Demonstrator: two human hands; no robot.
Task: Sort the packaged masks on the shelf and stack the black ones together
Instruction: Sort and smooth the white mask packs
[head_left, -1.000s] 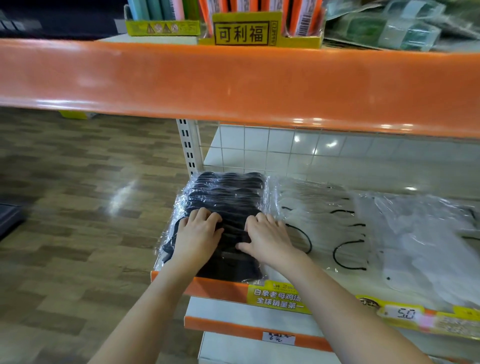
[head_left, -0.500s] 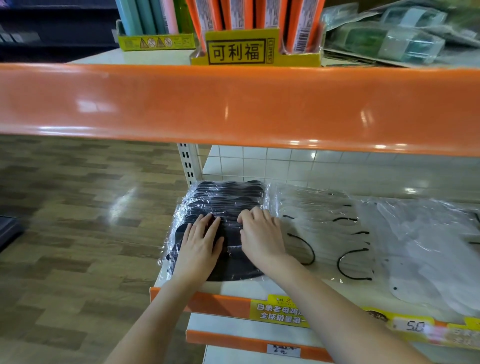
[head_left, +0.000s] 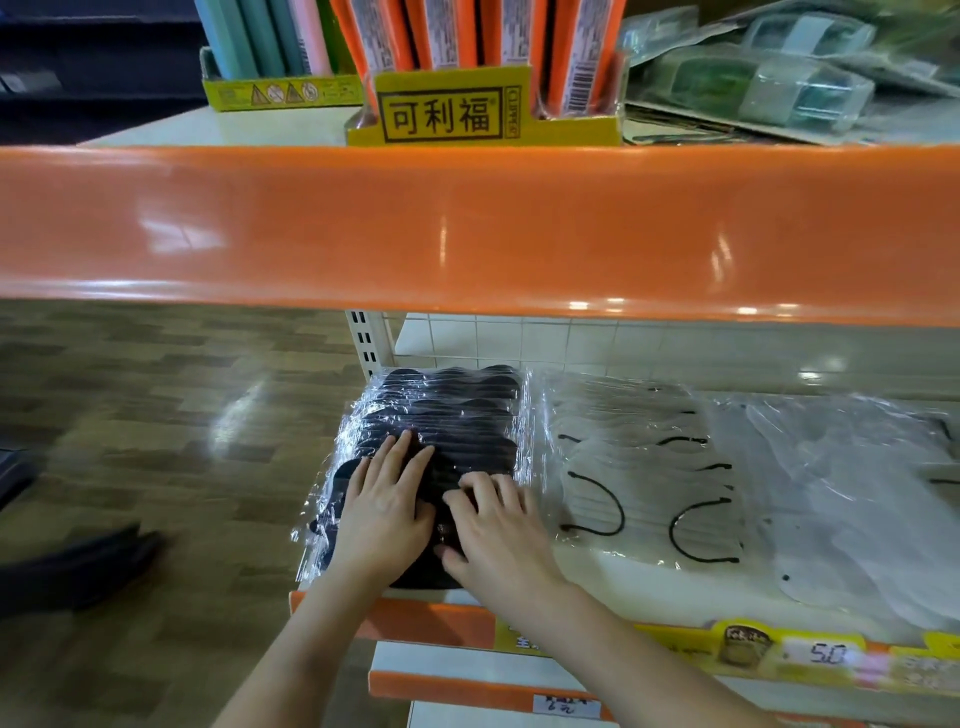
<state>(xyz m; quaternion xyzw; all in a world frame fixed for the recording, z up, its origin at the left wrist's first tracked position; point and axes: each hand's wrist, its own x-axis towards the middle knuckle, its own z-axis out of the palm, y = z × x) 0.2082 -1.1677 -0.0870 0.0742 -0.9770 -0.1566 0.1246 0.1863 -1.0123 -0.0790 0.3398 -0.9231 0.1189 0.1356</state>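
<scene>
Two bare hands side by side, left hand (head_left: 387, 512) flat, right hand (head_left: 496, 530) fingers bent, press a stack of clear-wrapped black masks (head_left: 447, 415); white packaged masks (head_left: 623, 467) at three o'clock.

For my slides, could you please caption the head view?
Both hands, left and right, press on the black mask stack beside white masks.

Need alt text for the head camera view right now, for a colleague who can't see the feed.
Both hands rest on a stack of black masks in clear wrap at the left end of a store shelf, left hand flat, right hand with fingers slightly curled. Packs of white masks lie beside it to the right, under an orange upper shelf.
</scene>
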